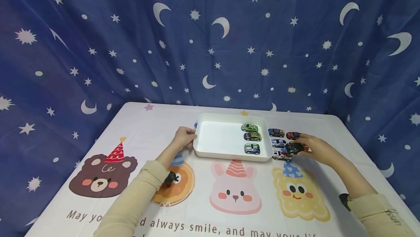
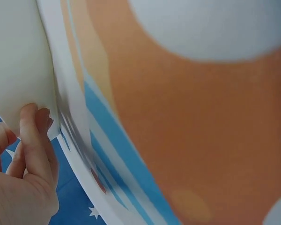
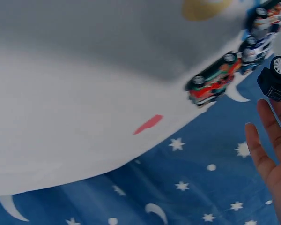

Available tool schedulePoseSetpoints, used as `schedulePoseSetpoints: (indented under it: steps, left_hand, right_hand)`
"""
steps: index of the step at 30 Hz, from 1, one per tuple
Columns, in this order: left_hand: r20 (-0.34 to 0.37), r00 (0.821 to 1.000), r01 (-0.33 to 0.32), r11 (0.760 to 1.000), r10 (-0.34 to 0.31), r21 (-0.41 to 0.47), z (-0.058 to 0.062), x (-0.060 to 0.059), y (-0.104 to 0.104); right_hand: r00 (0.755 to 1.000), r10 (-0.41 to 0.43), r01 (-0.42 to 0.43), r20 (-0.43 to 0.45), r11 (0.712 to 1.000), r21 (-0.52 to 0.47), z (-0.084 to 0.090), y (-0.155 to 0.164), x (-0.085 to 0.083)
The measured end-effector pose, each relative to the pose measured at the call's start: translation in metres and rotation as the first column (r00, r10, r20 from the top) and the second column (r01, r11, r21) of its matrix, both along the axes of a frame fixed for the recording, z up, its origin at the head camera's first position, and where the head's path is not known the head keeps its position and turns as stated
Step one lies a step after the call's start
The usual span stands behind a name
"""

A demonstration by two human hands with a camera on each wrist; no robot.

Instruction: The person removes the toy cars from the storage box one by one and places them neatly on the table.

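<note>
A white tray point(image 1: 219, 155) lies on the table with three toy cars along its right side: a green one point(image 1: 249, 127), a green-and-orange one point(image 1: 252, 136) and a white, blue and green one point(image 1: 252, 149). My left hand point(image 1: 184, 137) grips the tray's left rim, fingertips on its wall in the left wrist view. Right of the tray, my right hand point(image 1: 315, 150) holds a black toy car point(image 3: 275, 79), raised above the table. Close by it stand a blue car point(image 1: 276, 132), a red car point(image 1: 293, 135) and two white cars point(image 1: 279, 143).
The tablecloth point(image 1: 229, 226) has printed animal faces and lettering. Behind the table hangs a blue curtain point(image 1: 183, 47) with moons and stars. A small dark object point(image 1: 170, 179) shows at the left wrist, another point(image 1: 344, 201) at the right sleeve.
</note>
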State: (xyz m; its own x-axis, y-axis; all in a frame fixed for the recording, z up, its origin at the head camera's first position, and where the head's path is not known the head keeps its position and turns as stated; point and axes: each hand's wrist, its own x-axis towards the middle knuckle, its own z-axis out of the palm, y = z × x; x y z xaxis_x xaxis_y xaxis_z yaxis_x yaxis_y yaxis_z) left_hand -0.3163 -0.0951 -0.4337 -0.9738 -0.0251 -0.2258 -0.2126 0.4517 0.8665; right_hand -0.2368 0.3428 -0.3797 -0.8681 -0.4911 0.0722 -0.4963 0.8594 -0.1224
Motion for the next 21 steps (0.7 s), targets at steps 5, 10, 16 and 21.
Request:
schedulePoseSetpoints:
  steps: [5,10,16,21]
  left_hand:
    - [-0.003,1.000,0.003,1.000,-0.003,-0.017,-0.002,-0.001,-0.001]
    - [-0.014,1.000,-0.007,1.000,0.007,-0.007,-0.002,-0.001,-0.002]
    - [-0.012,1.000,0.009,1.000,-0.009,-0.003,-0.002,0.000,-0.001]
    - [-0.016,1.000,0.007,1.000,-0.007,0.008,-0.003,0.001,-0.001]
  right_hand:
    - [0.999,-0.030,0.029,0.013,0.999,0.045,-0.011,0.015,-0.005]
    - [0.998,-0.044,0.041,0.034,0.997,0.073,-0.017,0.024,-0.009]
    - [0.998,-0.044,0.040,0.044,0.995,0.096,-0.026,0.029,-0.011]
    - [0.994,-0.069,0.060,0.081,0.993,0.106,-0.032,0.028,-0.010]
